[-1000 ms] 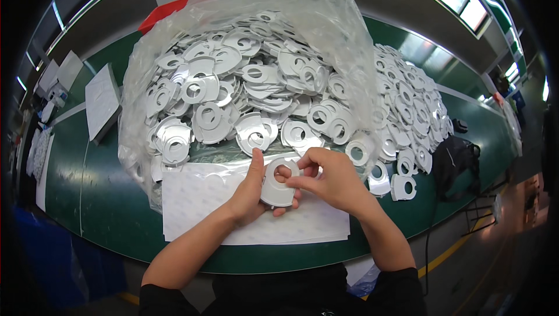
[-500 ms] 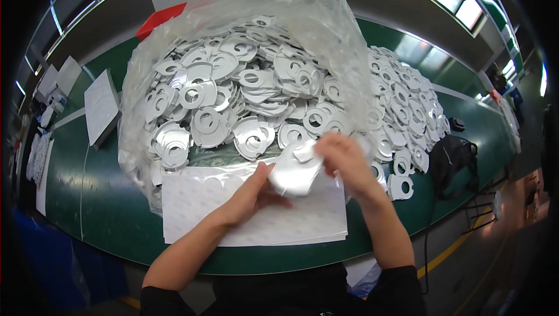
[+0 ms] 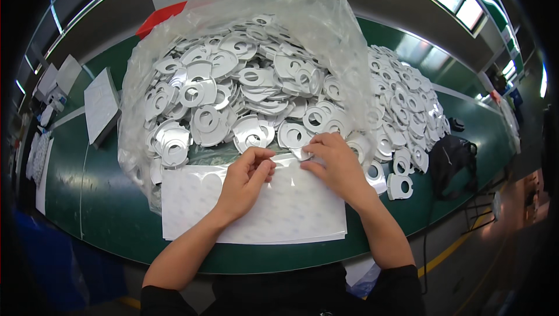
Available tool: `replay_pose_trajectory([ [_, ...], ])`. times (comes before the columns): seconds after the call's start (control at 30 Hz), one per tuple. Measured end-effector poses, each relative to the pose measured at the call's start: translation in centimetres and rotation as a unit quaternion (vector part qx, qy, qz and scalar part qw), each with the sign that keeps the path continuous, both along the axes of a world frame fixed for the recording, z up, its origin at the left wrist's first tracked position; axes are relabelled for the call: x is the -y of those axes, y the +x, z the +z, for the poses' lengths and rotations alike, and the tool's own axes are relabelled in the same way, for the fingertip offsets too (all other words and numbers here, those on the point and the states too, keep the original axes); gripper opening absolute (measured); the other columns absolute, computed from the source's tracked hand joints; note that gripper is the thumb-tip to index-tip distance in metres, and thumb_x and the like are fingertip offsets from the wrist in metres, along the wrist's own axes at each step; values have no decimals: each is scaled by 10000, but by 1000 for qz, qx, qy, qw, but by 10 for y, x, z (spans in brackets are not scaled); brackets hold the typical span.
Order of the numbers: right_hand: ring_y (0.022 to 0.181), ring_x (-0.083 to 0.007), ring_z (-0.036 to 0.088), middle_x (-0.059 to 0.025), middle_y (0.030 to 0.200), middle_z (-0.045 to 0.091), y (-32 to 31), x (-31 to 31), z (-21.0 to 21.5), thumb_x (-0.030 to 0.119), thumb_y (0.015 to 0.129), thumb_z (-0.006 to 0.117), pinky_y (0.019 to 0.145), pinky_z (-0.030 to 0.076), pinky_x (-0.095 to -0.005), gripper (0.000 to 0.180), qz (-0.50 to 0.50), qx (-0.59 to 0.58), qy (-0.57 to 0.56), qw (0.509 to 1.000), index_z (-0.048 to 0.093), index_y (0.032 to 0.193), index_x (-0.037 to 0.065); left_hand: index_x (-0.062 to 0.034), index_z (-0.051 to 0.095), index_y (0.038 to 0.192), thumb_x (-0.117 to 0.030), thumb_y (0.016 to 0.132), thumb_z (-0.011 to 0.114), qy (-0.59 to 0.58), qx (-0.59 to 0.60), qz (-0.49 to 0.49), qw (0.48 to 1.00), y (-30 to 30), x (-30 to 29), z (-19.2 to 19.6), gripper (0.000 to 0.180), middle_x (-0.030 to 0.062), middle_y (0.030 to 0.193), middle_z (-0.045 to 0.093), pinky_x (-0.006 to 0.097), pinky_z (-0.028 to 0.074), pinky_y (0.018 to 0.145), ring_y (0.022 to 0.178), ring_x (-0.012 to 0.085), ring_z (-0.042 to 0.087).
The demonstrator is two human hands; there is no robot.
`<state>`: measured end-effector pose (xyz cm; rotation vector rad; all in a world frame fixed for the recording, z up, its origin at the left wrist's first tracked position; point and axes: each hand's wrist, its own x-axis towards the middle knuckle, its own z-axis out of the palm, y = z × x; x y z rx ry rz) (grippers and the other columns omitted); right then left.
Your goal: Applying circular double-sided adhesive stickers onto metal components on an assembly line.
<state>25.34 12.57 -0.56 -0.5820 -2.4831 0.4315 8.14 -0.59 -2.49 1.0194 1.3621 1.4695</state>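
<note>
Flat white plates with round holes lie heaped in a large clear plastic bag (image 3: 332,31). At the bag's near edge my right hand (image 3: 338,170) has its thumb and fingers closed about the lower end of one white plate with a round hole (image 3: 291,135). To the left, my left hand (image 3: 241,185) hovers over white sheets (image 3: 198,211), its fingers curled in and nothing visible in them. The sheets lie under a glossy clear film in front of the bag.
A second heap of white plates (image 3: 402,95) spreads over the green table (image 3: 105,199) on the right, beside a black bag (image 3: 454,164). A white box-like block (image 3: 101,106) stands at the left. Something red (image 3: 160,19) shows behind the plastic bag.
The shiny plate held between both hands is gone from them. My right hand has moved down and left to a plate at the bag's edge; my left hand has drawn its fingers in.
</note>
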Motion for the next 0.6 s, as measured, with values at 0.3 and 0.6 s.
replay_pose_trajectory([
  [0.3, 767, -186, 598, -74, 852, 605, -9, 12, 16, 65, 847, 598, 700, 485, -274, 96, 39, -139, -308, 940, 579, 907, -7, 11, 493, 1175, -177, 927, 512, -28, -3, 30, 999, -5, 0, 3, 311, 86, 1037, 580, 251, 469, 802, 913, 131, 571],
  [0.6, 757, -161, 620, -88, 823, 636, -10, 20, 17, 130, 780, 675, 672, 489, -274, 207, 25, -46, -344, 937, 620, 920, -12, -46, 253, 1401, -417, 974, 308, 70, 228, -40, 970, 3, 4, 19, 569, 134, 1396, 365, 369, 322, 1042, 1279, 218, 372],
])
